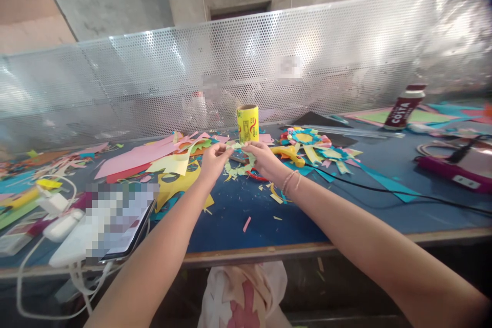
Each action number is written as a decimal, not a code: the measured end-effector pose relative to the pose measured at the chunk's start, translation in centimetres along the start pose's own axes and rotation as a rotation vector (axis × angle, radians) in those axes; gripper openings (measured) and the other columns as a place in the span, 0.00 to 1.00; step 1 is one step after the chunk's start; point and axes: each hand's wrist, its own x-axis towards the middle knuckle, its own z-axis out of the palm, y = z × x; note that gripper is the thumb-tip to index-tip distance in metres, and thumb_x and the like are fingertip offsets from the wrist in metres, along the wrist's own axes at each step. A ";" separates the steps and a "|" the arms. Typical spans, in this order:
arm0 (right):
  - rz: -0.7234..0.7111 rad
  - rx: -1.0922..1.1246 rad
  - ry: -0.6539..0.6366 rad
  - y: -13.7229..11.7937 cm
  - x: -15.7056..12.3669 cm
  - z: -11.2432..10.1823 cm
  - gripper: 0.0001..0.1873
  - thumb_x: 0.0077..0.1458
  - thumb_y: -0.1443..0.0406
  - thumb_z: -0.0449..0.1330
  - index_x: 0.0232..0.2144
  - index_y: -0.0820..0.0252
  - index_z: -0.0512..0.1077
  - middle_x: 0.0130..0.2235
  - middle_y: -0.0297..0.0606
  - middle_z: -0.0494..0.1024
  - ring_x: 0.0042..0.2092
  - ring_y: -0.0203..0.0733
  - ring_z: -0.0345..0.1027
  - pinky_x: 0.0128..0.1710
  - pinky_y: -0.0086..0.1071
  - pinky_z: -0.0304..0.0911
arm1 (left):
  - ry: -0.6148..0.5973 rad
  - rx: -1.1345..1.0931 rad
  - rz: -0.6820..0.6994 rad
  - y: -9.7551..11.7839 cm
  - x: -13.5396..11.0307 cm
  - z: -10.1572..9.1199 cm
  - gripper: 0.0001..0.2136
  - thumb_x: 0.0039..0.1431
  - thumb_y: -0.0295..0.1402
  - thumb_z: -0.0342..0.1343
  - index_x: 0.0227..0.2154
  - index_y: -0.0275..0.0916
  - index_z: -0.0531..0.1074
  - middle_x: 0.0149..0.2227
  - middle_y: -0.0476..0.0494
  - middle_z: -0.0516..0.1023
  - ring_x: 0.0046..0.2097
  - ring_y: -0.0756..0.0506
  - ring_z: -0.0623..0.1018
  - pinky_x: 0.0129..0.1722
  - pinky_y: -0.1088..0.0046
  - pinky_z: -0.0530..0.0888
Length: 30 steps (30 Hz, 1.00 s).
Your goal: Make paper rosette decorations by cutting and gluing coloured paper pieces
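Observation:
Over the middle of the table, my left hand [216, 159] pinches the left side of a pale green paper ring [236, 170] with ragged edges. On its other side my right hand [262, 158] closes its fingers on the same ring; my fingertips nearly meet at its top. Under the ring, partly covered, lie scissors with red handles [257, 177]. A yellow glue gun [288, 154] with a black cord rests just right of my right hand. Directly behind my hands stands a yellow printed tube [248, 123].
Colourful paper flowers [305, 137] lie right of centre. Pink paper sheets [134, 159] and scraps cover the left side. A tablet-like device [130, 225] and white chargers [63, 225] sit front left. A COSTA bottle [404, 107] and a purple power strip [457, 171] stand right. Perforated metal panel [161, 87] behind.

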 end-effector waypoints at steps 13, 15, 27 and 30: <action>-0.022 0.051 -0.055 0.7 0.7 -0.7 0.11 0.37 0.63 0.64 0.22 0.61 0.66 0.25 0.33 0.67 0.26 0.32 0.59 0.25 0.29 0.57 | -0.082 -0.133 -0.158 -0.3 0.3 -0.2 0.15 0.43 0.45 0.57 0.29 0.38 0.73 0.24 0.48 0.71 0.23 0.53 0.66 0.23 0.77 0.61; -0.042 0.046 -0.049 0.7 0.8 -1.0 0.12 0.36 0.62 0.64 0.21 0.61 0.66 0.24 0.32 0.66 0.26 0.32 0.60 0.25 0.29 0.57 | -0.102 -0.146 -0.207 -0.3 0.2 -0.2 0.15 0.41 0.44 0.59 0.29 0.38 0.72 0.26 0.46 0.72 0.27 0.51 0.70 0.23 0.77 0.63; -0.039 0.001 -0.037 0.3 0.9 -1.5 0.16 0.34 0.58 0.65 0.23 0.62 0.66 0.22 0.32 0.68 0.26 0.33 0.63 0.25 0.29 0.58 | -0.108 -0.177 -0.205 -0.7 0.2 -0.3 0.16 0.37 0.41 0.62 0.27 0.37 0.68 0.29 0.47 0.71 0.28 0.51 0.70 0.25 0.76 0.69; -0.035 -0.003 -0.037 0.4 1.0 -1.6 0.15 0.35 0.59 0.65 0.23 0.62 0.66 0.23 0.32 0.68 0.25 0.32 0.63 0.24 0.28 0.58 | -0.110 -0.169 -0.202 -0.8 0.3 -0.3 0.15 0.38 0.41 0.62 0.27 0.37 0.68 0.27 0.48 0.70 0.28 0.51 0.70 0.25 0.76 0.69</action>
